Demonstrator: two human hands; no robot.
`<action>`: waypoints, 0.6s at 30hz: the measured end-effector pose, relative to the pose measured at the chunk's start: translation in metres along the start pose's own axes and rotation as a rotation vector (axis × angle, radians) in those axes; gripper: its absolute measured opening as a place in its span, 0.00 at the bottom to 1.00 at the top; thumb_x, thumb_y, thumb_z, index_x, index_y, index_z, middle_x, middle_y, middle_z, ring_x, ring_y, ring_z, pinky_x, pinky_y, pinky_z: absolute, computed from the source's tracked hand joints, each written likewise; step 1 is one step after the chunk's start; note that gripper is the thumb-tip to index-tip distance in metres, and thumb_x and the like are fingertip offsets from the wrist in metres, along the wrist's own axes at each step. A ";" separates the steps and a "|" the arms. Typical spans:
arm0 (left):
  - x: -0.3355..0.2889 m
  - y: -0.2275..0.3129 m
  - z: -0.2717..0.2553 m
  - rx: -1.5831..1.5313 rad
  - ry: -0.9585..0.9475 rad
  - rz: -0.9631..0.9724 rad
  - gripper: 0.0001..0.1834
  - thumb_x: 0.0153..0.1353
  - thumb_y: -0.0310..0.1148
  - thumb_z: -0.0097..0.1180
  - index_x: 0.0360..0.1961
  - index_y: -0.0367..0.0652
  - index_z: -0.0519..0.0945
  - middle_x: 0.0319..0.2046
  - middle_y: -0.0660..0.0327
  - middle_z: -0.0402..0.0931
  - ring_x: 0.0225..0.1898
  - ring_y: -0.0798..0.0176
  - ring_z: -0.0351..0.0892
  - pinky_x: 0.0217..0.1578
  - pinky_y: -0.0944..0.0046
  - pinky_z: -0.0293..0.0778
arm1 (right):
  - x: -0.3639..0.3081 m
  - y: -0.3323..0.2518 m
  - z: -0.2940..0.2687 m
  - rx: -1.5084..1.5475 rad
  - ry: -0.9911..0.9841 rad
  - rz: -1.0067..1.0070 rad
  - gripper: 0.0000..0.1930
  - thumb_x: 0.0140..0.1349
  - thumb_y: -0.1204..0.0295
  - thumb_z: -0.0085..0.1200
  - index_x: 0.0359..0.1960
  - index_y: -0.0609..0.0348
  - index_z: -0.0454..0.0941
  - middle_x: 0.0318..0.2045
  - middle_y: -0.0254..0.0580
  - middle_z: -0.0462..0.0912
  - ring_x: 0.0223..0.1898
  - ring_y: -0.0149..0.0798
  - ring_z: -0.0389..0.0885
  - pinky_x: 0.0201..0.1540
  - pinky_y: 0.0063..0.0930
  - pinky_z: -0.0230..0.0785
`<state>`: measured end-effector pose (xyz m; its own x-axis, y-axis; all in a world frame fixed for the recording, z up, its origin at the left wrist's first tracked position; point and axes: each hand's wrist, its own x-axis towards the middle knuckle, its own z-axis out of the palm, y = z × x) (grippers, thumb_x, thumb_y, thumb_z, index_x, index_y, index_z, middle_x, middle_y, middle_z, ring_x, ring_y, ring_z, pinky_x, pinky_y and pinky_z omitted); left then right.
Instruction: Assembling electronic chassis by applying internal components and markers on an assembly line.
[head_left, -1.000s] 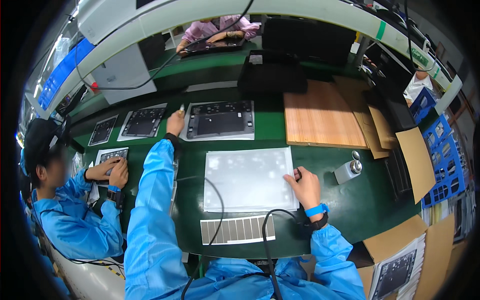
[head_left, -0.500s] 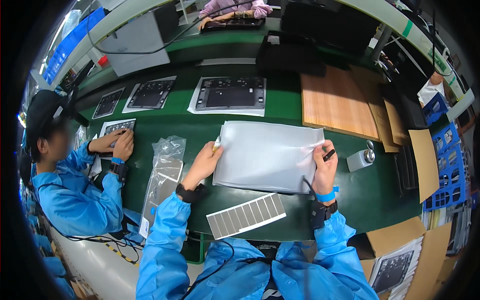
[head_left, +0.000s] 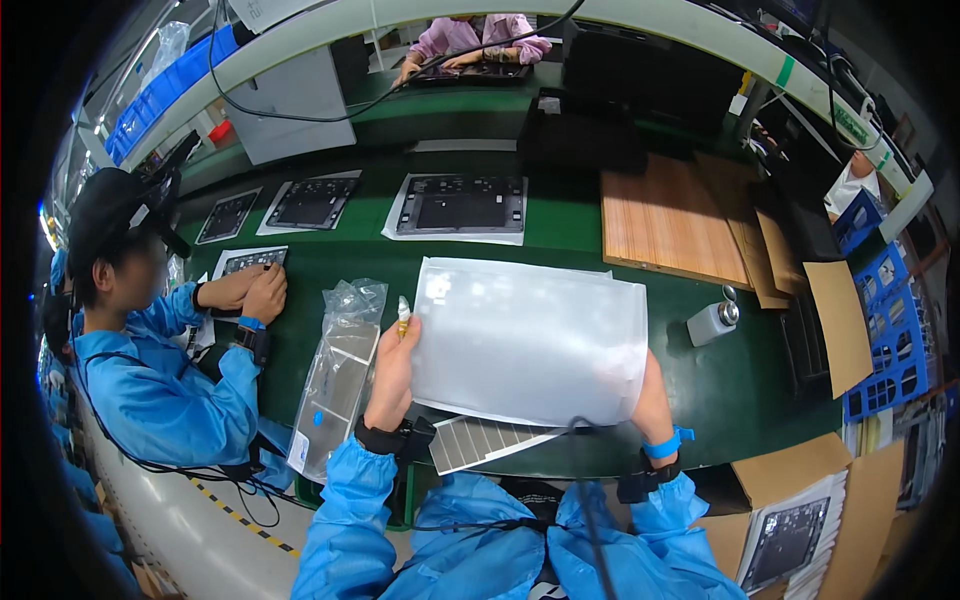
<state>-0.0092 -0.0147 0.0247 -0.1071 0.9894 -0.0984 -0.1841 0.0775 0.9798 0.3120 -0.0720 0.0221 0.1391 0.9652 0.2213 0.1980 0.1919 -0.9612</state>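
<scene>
While a strip of grey rectangles (head_left: 468,445) lies nearest on the desk (head_left: 755,410), the frosted sheet (head_left: 530,340) overlaps it; the left hand (head_left: 392,378) keeps its grip round a white-tipped yellow tool (head_left: 403,316); the right hand's (head_left: 654,402) grip, behind the sheet, I cannot tell.

I wear a shiny blue jacket (head_left: 465,565) with loose, wrinkled sleeves (head_left: 350,515) and a dark shirt (head_left: 528,488) beneath. Black bands (head_left: 378,437) circle my wrists, plus a blue strap (head_left: 668,444) on the right; a black cord (head_left: 490,524) crosses my front. My left fingers (head_left: 408,337) are bare.
</scene>
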 end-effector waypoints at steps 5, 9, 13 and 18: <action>0.005 -0.017 -0.014 -0.117 -0.198 -0.132 0.18 0.73 0.42 0.51 0.45 0.35 0.78 0.31 0.69 0.79 0.32 0.75 0.75 0.33 0.65 0.69 | -0.003 -0.005 0.009 0.118 0.310 -0.117 0.15 0.57 0.77 0.60 0.44 0.59 0.70 0.33 0.32 0.77 0.36 0.31 0.75 0.43 0.25 0.69; -0.005 -0.022 -0.011 0.521 -0.147 0.154 0.11 0.71 0.34 0.51 0.43 0.34 0.76 0.24 0.59 0.80 0.25 0.60 0.79 0.26 0.53 0.68 | -0.006 -0.006 -0.006 0.063 0.333 -0.072 0.12 0.58 0.79 0.60 0.36 0.55 0.67 0.27 0.25 0.68 0.29 0.23 0.67 0.34 0.18 0.62; 0.009 -0.021 -0.029 0.970 0.148 0.522 0.09 0.63 0.22 0.48 0.43 0.36 0.75 0.27 0.37 0.76 0.34 0.31 0.77 0.31 0.40 0.68 | -0.011 -0.020 -0.045 0.141 0.472 0.029 0.15 0.60 0.79 0.63 0.33 0.53 0.65 0.24 0.21 0.60 0.26 0.19 0.56 0.29 0.15 0.51; 0.037 -0.017 -0.043 1.143 0.154 0.514 0.05 0.64 0.24 0.49 0.40 0.36 0.74 0.26 0.40 0.77 0.32 0.33 0.78 0.30 0.38 0.69 | -0.049 -0.038 -0.161 0.014 0.924 -0.065 0.14 0.62 0.75 0.63 0.45 0.58 0.71 0.31 0.32 0.77 0.31 0.24 0.72 0.34 0.18 0.66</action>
<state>-0.0525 0.0156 -0.0029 -0.0419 0.9182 0.3939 0.8522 -0.1730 0.4939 0.4543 -0.1551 0.0741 0.8477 0.4286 0.3124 0.2217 0.2487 -0.9429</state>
